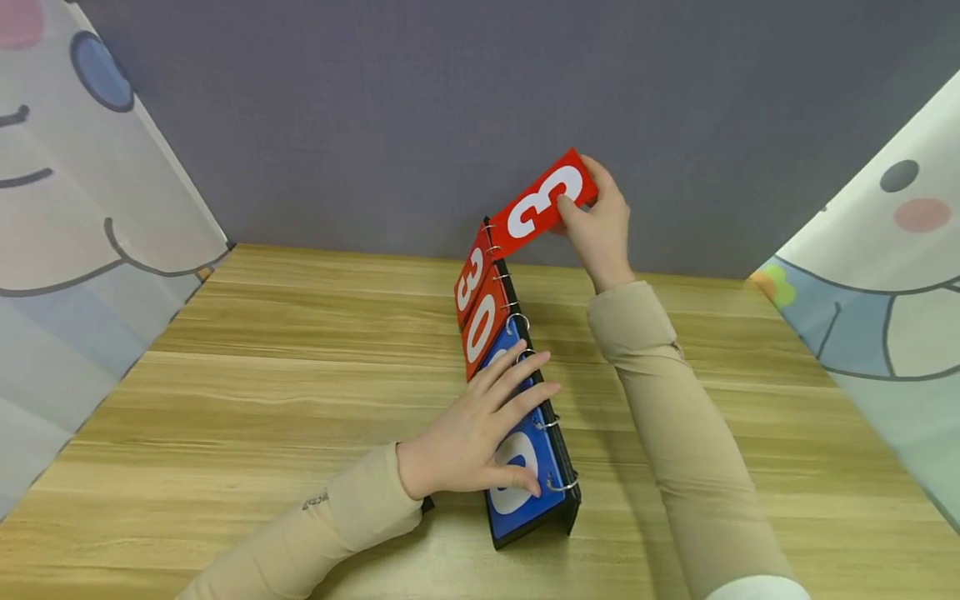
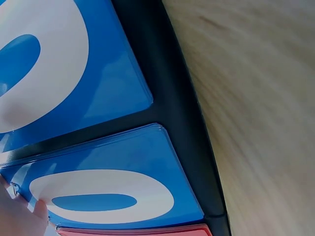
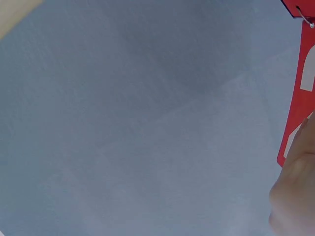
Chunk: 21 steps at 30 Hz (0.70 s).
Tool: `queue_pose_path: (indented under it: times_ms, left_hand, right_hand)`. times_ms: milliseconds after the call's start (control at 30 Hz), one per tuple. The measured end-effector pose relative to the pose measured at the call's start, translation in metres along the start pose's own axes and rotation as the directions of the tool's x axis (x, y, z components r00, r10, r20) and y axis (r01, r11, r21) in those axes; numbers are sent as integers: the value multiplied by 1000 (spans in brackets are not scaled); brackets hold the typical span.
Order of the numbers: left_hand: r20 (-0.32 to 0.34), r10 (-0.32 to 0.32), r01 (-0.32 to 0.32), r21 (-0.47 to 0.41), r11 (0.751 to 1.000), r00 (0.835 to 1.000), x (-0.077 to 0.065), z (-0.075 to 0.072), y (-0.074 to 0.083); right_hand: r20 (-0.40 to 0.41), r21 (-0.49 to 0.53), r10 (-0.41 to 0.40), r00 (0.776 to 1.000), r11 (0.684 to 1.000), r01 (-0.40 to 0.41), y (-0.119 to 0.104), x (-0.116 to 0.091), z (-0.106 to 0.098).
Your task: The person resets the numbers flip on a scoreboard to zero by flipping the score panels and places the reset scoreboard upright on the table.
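Observation:
A black tabletop flip scoreboard (image 2: 177, 98) with ring-bound number cards stands tent-like on the table. My right hand (image 1: 600, 225) pinches the outer end of a red card (image 1: 534, 204) showing a white 3, raised over the far end on its rings; the right wrist view catches only its edge. Another red 3 card (image 1: 470, 279) and a red 0 card (image 1: 486, 329) lie on the left face. My left hand (image 1: 465, 433) rests with spread fingers across the blue cards (image 1: 540, 504), partly hiding them. A blue 0 card (image 2: 113, 196) shows in the left wrist view.
The scoreboard stands on a wood-grain table (image 1: 300, 358). A grey panel (image 1: 375, 125) rises behind its far edge. Cartoon-printed cloths (image 1: 90, 225) flank the table at left and right. A small dark piece (image 1: 427, 504) peeks out beside the left cuff.

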<state>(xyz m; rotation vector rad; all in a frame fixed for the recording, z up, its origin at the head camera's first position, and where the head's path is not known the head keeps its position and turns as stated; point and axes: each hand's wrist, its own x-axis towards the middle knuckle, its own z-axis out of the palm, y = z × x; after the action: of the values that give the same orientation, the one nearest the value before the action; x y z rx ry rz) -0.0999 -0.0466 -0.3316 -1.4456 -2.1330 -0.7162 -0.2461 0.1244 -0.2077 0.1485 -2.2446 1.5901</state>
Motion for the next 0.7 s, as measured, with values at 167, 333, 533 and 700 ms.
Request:
queue_pose_path:
  times_ms: [167, 333, 533, 700]
  left_hand:
    - [-16, 11, -11, 3, 1000, 1000, 0, 1, -1]
    - [-30, 27, -27, 10, 1000, 999, 2, 2, 0]
    - [-26, 35, -34, 10, 999, 999, 4, 3, 1]
    - [-24, 30, -30, 8, 1000, 999, 3, 3, 2]
  right_hand:
    - [65, -92, -67, 996, 993, 73, -14, 4, 9]
    - [210, -191, -178, 961, 957, 219, -14, 1, 18]
    - [357, -224, -187, 915, 934, 278, 2, -8, 26]
    - [438, -270, -155, 885, 917, 295, 12, -13, 31]
